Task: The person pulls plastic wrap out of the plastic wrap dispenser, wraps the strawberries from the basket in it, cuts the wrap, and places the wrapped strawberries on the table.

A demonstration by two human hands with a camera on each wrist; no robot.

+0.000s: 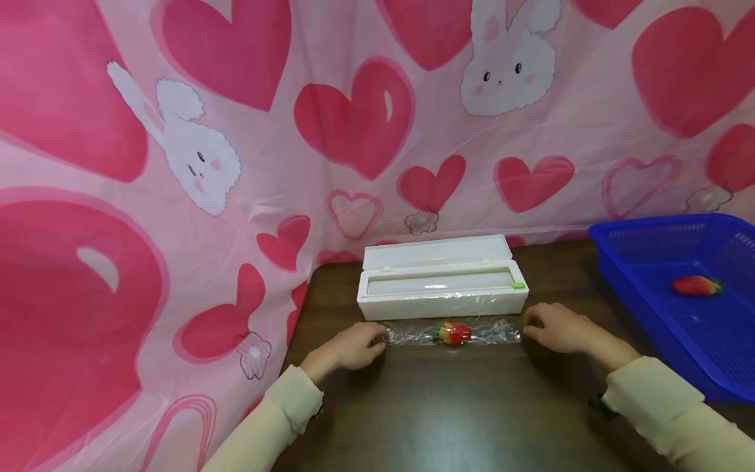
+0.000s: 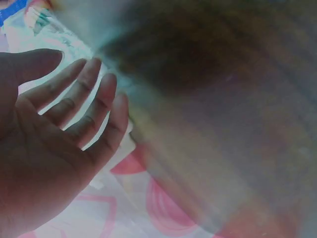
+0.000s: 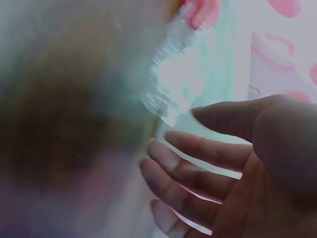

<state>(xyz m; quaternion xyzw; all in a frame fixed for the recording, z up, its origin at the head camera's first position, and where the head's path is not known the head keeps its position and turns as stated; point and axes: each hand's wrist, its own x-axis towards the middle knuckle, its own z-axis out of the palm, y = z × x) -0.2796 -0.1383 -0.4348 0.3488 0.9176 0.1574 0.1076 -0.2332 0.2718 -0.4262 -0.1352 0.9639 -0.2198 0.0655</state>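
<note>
Red fruit [image 1: 455, 333] (in film [image 1: 407, 335]) between hands [image 1: 354, 345] [image 1: 557, 328]

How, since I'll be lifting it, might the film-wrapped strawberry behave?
The clear film looks thin and crumpled, so its ends will probably flop. Its glossy glints suggest slipperiness. The strawberry is rounded, though film extending either side may curb rolling.

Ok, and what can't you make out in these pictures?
Blue basket: head view, right side cut off by the picture's edge.
Wrapped strawberry: right wrist view, cut off by the top edge.
Dark thing at the right wrist: head view, partly hidden by the sleeve.
Whether left hand touches film: left wrist view, washed out.
</note>
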